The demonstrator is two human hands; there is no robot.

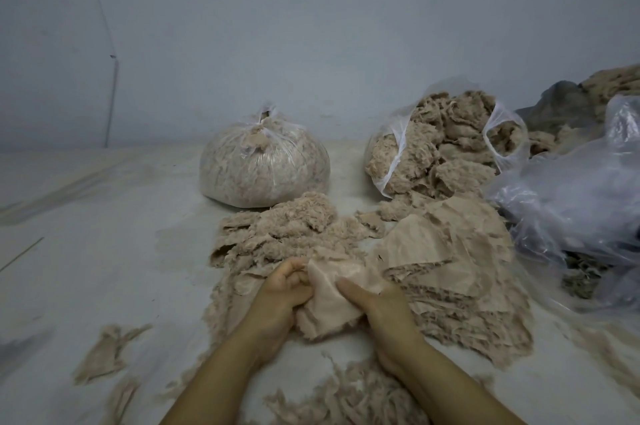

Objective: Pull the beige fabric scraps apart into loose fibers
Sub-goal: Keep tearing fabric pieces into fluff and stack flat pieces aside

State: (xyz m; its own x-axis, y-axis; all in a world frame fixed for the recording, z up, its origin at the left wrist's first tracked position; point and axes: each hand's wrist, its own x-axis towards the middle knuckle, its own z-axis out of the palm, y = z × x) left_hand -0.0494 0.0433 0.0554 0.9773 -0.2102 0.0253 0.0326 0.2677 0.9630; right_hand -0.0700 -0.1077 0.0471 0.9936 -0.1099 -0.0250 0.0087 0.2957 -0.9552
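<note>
Beige scrap [329, 300] between gripping hands [332, 300]

wall [311, 26]: plain pale grey-blue | floor [86, 269]: pale, dusty | thin pipe [112, 99] upright at left | light: dim

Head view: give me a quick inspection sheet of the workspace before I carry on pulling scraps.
Surface: pale floor, dusted with fibers.
Job's things: beige scrap held between both hands; flat scraps to its right; fluffy pile behind the hands; loose fibers between the forearms.
Clutter: tied bag full of fiber; open bag overflowing; crumpled plastic at right; stray scrap at left.
Grippers: left hand grips the scrap's left edge; right hand grips its right side.
Cables: thin line down the wall; cannot tell whether cable or pipe.
Surroundings: plain wall, small mark up high.
</note>
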